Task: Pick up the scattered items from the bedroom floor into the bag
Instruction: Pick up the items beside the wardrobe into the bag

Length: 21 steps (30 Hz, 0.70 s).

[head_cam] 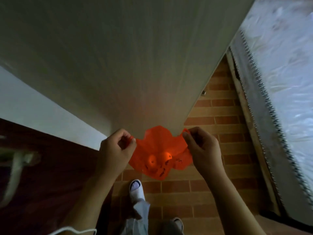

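Observation:
An orange plastic bag (160,150) with black print hangs in front of me, stretched between both hands above the floor. My left hand (116,148) pinches the bag's left handle between thumb and fingers. The right handle is pinched by my right hand (201,146). Rounded lumps show through the thin plastic low in the bag, so something sits inside, though I cannot tell what. No scattered items show on the visible floor.
A pale wall or cabinet face (127,65) rises straight ahead. A dark wooden door (42,167) with a metal handle (17,163) is at the left. The bed with a white patterned cover (288,82) runs along the right. Brick-patterned floor (211,150) lies below, with my white slipper (136,189).

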{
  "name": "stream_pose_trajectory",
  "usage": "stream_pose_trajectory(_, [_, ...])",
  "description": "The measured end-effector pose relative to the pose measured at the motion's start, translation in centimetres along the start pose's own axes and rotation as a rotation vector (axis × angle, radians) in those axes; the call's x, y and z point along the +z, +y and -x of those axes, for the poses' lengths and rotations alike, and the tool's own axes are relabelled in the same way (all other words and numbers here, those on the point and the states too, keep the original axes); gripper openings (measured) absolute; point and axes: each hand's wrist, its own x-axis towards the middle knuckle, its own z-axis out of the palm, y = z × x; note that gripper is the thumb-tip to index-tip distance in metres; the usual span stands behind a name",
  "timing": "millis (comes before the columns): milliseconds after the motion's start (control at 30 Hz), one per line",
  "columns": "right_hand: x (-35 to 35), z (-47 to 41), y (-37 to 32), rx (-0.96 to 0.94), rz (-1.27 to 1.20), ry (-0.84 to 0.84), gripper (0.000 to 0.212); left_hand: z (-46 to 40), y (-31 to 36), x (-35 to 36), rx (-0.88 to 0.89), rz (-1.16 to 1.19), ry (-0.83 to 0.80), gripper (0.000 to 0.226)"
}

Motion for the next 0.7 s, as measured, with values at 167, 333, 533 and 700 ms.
stream_pose_trajectory(167, [-7.9,4.5,-6.0,-0.037,0.026,0.033,0.011,3.7,8.8,-2.4,0.063,0.059,0.012,0.022])
stream_pose_trajectory(333, [-15.1,7.9,-9.7,-0.095,0.097,0.123,0.008,6.5,16.4,-3.4,0.197,0.024,0.004,0.019])
stream_pose_trajectory(533, [-22.3,10.7,-10.7,-0.12,0.125,0.301,0.011,7.8,23.6,-4.1,0.329,-0.027,-0.026,0.021])
stream_pose_trajectory(700, [-25.9,10.7,-9.5,-0.088,0.118,0.403,0.012,7.3,27.4,-2.4,0.382,-0.011,-0.108,0.022])
